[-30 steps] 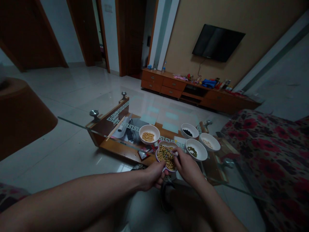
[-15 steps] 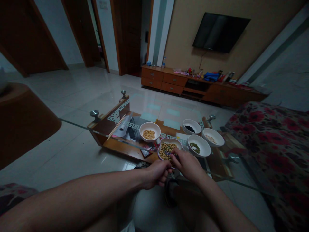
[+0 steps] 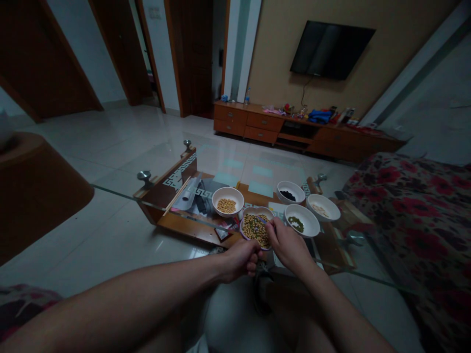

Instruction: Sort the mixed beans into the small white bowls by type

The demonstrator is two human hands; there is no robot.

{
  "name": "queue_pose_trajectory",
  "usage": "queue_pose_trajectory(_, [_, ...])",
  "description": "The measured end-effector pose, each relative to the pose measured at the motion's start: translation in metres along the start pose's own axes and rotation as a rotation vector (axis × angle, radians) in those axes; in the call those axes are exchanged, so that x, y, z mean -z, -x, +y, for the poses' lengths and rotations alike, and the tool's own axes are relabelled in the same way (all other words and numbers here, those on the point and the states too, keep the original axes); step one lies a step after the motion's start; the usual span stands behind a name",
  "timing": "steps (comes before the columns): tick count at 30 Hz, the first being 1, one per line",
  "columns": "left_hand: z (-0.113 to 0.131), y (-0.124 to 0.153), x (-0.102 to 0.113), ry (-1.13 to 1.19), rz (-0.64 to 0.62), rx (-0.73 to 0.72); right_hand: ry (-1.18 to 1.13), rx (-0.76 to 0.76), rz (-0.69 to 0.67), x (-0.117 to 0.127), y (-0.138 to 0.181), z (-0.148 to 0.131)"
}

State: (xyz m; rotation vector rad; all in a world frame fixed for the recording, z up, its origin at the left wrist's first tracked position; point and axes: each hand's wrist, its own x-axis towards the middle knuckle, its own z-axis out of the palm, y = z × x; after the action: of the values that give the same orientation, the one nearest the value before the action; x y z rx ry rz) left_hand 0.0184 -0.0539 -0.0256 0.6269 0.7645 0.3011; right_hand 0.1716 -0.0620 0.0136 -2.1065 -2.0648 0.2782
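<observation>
A scalloped bowl (image 3: 253,210) with a purple rim stands at the near edge of the glass table, filled with yellow soybeans mixed with small green beans. My left hand (image 3: 241,260) is closed on the near rim of that bowl. Over its right side, my right hand (image 3: 289,242) is closed around a small purple spoon (image 3: 262,219), whose head lies among the beans. Left of it stands a white bowl (image 3: 240,201) of soybeans. On the right are white bowls with green beans (image 3: 295,224), black beans (image 3: 287,196) and pale pieces (image 3: 319,211).
A pair of chopsticks (image 3: 176,196) lies at the left of the glass table (image 3: 224,147), near a roll of clear film (image 3: 187,194). A flowered sofa (image 3: 412,211) is at the right, a brown stool-like piece (image 3: 40,191) at the left. Beyond are a low cabinet (image 3: 263,133) and a television (image 3: 331,49).
My right hand has moved up and right with the spoon, showing more of the beans. My left hand stays at the near rim. The view has shifted slightly.
</observation>
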Motion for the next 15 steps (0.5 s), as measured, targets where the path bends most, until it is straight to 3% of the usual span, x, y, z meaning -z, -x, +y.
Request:
queue_pose_trajectory(5, [0.007, -0.014, 0.009, -0.004, -0.016, 0.020, 0.003, -0.039, 0.139, 0.006, -0.002, 0.013])
queue_pose_trajectory(9, [0.013, -0.021, 0.015, -0.026, -0.033, 0.056, 0.206, -0.086, 0.293, 0.010, -0.003, 0.035])
queue_pose_trajectory(15, [0.030, -0.007, 0.016, -0.384, 0.033, 0.166, 0.175, -0.125, 0.203, -0.001, 0.001, 0.068])
